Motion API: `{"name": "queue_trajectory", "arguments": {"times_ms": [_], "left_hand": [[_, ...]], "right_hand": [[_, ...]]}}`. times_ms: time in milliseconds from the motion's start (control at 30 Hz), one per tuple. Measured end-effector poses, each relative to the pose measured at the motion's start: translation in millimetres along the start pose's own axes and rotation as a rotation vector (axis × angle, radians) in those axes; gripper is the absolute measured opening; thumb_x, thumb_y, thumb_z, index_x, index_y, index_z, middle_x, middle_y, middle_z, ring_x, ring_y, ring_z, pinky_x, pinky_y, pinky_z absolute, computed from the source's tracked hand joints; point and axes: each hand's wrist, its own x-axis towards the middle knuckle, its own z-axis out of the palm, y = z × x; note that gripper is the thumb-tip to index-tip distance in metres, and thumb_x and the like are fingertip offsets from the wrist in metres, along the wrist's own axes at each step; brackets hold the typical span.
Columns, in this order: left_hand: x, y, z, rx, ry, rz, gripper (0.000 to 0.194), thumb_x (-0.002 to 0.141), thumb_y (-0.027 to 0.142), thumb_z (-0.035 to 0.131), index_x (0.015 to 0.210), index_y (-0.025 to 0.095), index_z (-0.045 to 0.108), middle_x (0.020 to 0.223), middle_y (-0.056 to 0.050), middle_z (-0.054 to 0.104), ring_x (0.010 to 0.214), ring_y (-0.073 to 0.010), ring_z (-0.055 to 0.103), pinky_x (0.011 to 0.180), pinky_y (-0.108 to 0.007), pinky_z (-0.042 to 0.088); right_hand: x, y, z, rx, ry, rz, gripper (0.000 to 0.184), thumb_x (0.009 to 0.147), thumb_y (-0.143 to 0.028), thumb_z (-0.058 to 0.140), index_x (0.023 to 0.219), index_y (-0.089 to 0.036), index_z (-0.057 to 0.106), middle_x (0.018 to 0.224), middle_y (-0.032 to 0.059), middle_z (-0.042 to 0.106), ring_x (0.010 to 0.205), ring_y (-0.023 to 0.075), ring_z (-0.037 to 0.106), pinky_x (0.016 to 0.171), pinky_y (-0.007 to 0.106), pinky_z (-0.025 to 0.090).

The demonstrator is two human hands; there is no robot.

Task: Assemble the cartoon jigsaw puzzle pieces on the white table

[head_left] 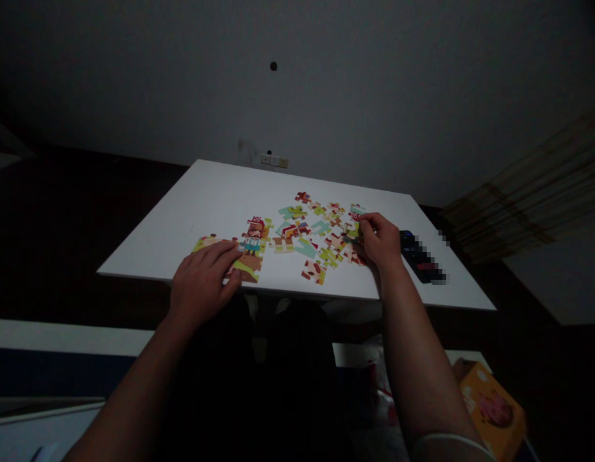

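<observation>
A joined section of jigsaw puzzle [252,262], with a figure in a red hat, lies near the front edge of the white table. My left hand [208,273] rests flat on its left part, fingers stretched out, hiding some of the picture. Loose puzzle pieces [304,247] are spread to the right of this section, several overlapping. At the right side of the pile, my right hand [378,240] has its fingers pinched together on a puzzle piece [354,229], mostly covered by the fingertips. A brown-and-white patched piece [313,272] lies closest to the front edge.
A dark phone-like object [417,256], partly pixelated, lies on the table [451,282] to the right of my right hand. Below, an orange box [492,410] stands by my right forearm, beside clear plastic wrapping [381,410]. A wall with sockets [274,161] rises behind the table.
</observation>
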Motion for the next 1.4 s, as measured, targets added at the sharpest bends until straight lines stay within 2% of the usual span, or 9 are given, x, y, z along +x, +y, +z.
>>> {"name": "queue_trajectory", "arguments": {"times_ms": [267,833,1100,1400], "left_hand": [[-0.9,-0.2,0.9,0.028,0.012,0.002,0.042,0.108,0.040,0.057,0.147,0.028,0.071,0.161,-0.008,0.069,0.145,-0.0368,0.066,0.111,-0.057,0.053],[-0.6,-0.1,0.5,0.010,0.026,0.015,0.042,0.108,0.036,0.058,0.146,0.027,0.071,0.160,-0.008,0.070,0.144,-0.0373,0.066,0.112,-0.058,0.053],[0.1,0.1,0.2,-0.002,0.021,0.008,0.043,0.107,0.037,0.058,0.146,0.028,0.072,0.160,-0.009,0.070,0.143,-0.0384,0.067,0.113,-0.060,0.053],[0.1,0.3,0.2,0.007,0.023,0.006,0.043,0.107,0.037,0.057,0.146,0.029,0.072,0.160,-0.008,0.070,0.144,-0.0369,0.066,0.114,-0.058,0.053]], "right_hand": [[-0.3,0.0,0.0,0.007,-0.020,0.001,0.025,0.099,-0.047,0.058,0.101,-0.033,0.078,0.110,0.0102,0.085,0.102,0.0376,0.079,0.097,0.055,0.060],[0.0,-0.5,-0.6,-0.005,-0.041,0.019,0.028,0.098,-0.051,0.057,0.102,-0.032,0.078,0.106,0.0125,0.084,0.098,0.0391,0.078,0.094,0.058,0.060],[-0.4,-5.9,-0.9,0.011,-0.041,0.031,0.027,0.097,-0.050,0.057,0.100,-0.033,0.077,0.105,0.0119,0.084,0.097,0.0380,0.077,0.092,0.056,0.060],[-0.5,-6.6,-1.9,-0.004,-0.039,0.009,0.028,0.097,-0.049,0.057,0.100,-0.031,0.078,0.102,0.0113,0.084,0.094,0.0373,0.078,0.089,0.053,0.060]]}}
